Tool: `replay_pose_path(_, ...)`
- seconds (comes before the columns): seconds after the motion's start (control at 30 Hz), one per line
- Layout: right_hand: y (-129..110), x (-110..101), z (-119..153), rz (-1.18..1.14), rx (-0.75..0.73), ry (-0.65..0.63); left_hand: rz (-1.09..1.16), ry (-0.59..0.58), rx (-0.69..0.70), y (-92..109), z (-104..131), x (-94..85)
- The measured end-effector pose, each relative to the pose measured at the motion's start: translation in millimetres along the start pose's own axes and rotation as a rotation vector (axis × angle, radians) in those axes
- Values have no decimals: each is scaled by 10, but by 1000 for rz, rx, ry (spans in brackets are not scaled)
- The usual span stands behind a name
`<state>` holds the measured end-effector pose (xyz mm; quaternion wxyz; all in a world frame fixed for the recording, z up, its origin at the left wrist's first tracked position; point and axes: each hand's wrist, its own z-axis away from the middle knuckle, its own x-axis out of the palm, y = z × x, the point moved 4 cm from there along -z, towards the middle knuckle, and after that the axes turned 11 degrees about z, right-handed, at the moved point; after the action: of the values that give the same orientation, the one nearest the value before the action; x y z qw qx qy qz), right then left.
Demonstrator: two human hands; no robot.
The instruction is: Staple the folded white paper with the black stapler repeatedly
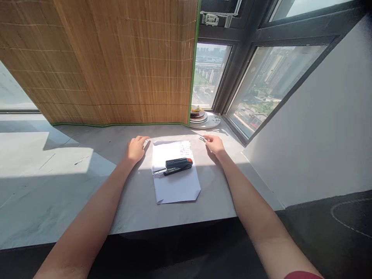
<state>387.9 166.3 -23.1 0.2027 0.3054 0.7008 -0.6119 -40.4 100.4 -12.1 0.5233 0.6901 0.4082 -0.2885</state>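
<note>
A dark stapler [178, 165] with an orange tip lies across a stack of white paper [178, 190]; its metal tray juts out to the left. My right hand [214, 145] is beyond the paper's right edge, with thumb and fingers pinching small silver pieces [202, 138] that look like staples. To the left of the paper, my left hand [136, 149] rests on the counter with bent fingers. A small pale, shiny bit shows at its fingertips, too small to name. Neither hand touches the stapler.
The grey counter [72, 201] ends at a dark front edge. A bamboo blind [122, 62] hangs behind it. Stacked plates [200, 118] stand in the back corner by the windows [261, 85]. A white wall [314, 131] closes off the right side.
</note>
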Motion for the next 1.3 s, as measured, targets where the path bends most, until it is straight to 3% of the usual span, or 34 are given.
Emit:
replay_pose_path(0.13, -121, -78, 77, -48, 33, 127, 60, 70, 6, -121, -40, -38)
replay_pose_path(0.23, -428, -90, 216, -114, -175, 79, 124, 132, 18, -102, -41, -80)
replay_pose_path(0.3, -717, -50, 386, -173, -409, -86, 204, 165, 16, -10, -14, -113)
replay_pose_path(0.43, -1168, 132, 882, -152, -874, -574, 472, 125, -28, 273, 90, -109)
replay_pose_path(0.53, -1253, 273, 1114, -52, -1021, -689, 660, 87, -10, 505, 178, -78)
replay_pose_path(0.7, -1215, 315, 1085, -144, -957, -508, 818, 76, 38, 827, 291, -93)
replay_pose_path(0.87, -1104, 242, 894, -151, -730, -311, 647, 129, 311, 1043, 403, -182)
replay_pose_path(1.07, -1070, 238, 868, -157, -684, -315, 372, 37, 684, 1068, 476, -111)
replay_pose_path(1.2, -1077, 238, 873, -153, -681, -314, 313, -2, 743, 1091, 484, -55)
replay_pose_path(1.3, -1057, 249, 855, -141, -673, -302, 368, 50, 676, 1119, 473, -79)
